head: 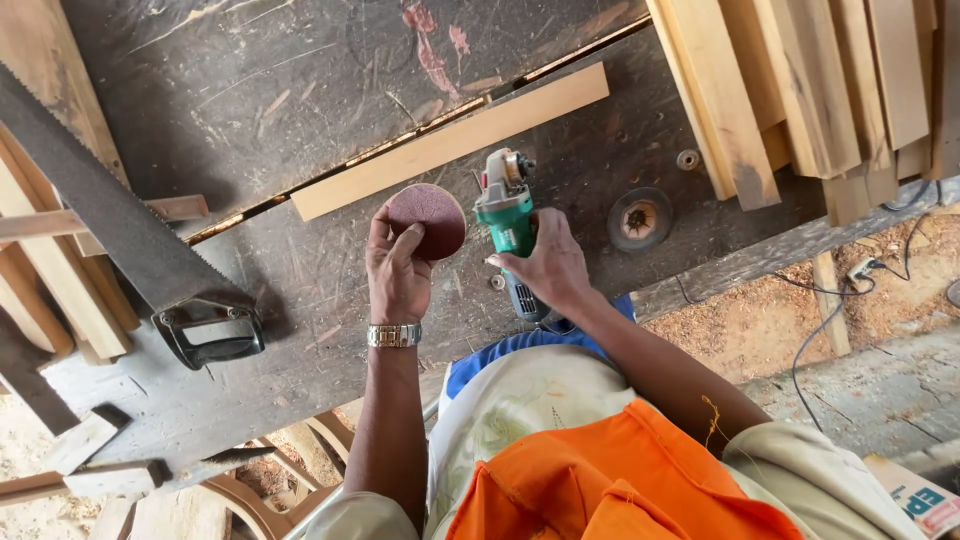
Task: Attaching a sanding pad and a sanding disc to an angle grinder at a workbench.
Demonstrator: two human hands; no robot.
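Note:
My left hand (398,268), with a metal watch on the wrist, holds a round dark-red sanding disc (430,217) upright by its edge, just left of the grinder's head. My right hand (548,265) grips the body of a green angle grinder (508,215) that lies on the dark wooden workbench (300,90). The grinder's silver head points away from me. A pale wooden strip (450,142) lies across the bench right behind the disc and the grinder.
A handsaw (130,235) with a black handle lies at the left. A round backing pad (639,218) and a small metal nut (687,159) rest right of the grinder. Stacked planks (810,90) fill the top right. Cables (840,300) trail over sawdust on the ground.

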